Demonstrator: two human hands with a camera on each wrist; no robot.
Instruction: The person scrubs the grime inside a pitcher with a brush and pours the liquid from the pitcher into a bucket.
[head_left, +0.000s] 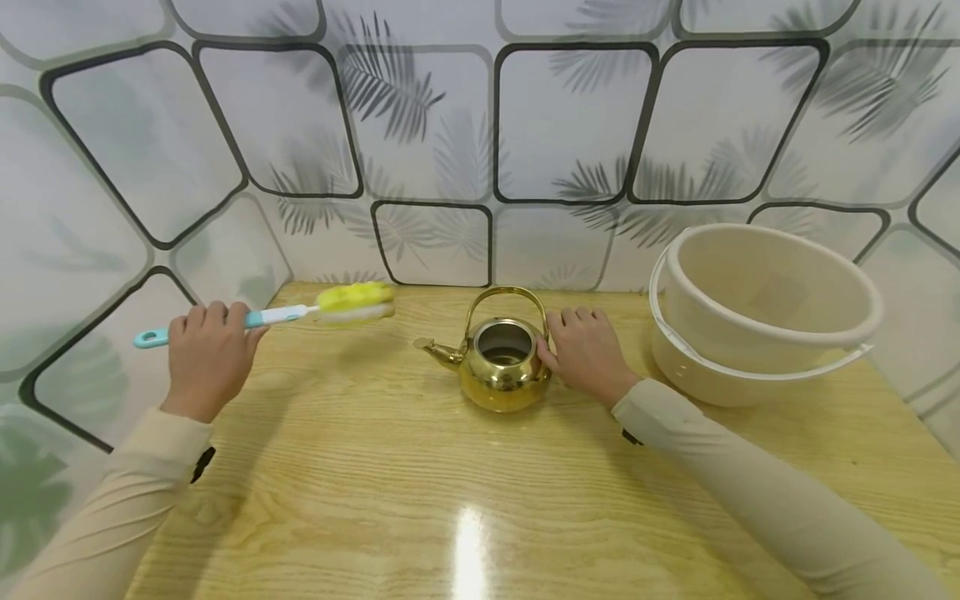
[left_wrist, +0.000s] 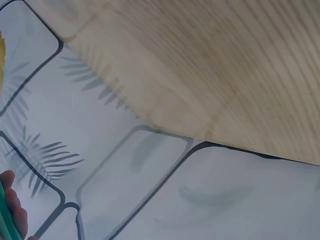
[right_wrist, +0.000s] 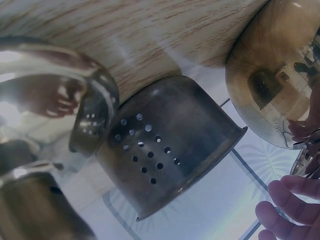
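Note:
My left hand (head_left: 210,358) grips the blue-and-white handle of a sponge bottle brush (head_left: 277,316), its yellow-and-white head pointing right, above the table. In the left wrist view only fingers (left_wrist: 17,212) and a strip of handle show at the lower left. A shiny golden teapot (head_left: 506,383) stands lidless, spout to the left, hoop handle upright. My right hand (head_left: 588,354) holds its right side, thumb at the rim and fingers by the handle's base. The right wrist view shows a perforated metal strainer (right_wrist: 170,145) lying tilted beside a domed shiny metal piece (right_wrist: 50,110).
A beige basin (head_left: 772,333) sits in a matching bucket (head_left: 697,375) with a white handle, right of the teapot. Patterned walls (head_left: 435,167) border the wooden table (head_left: 390,467) at the back and sides. Strainer and domed piece are hidden in the head view.

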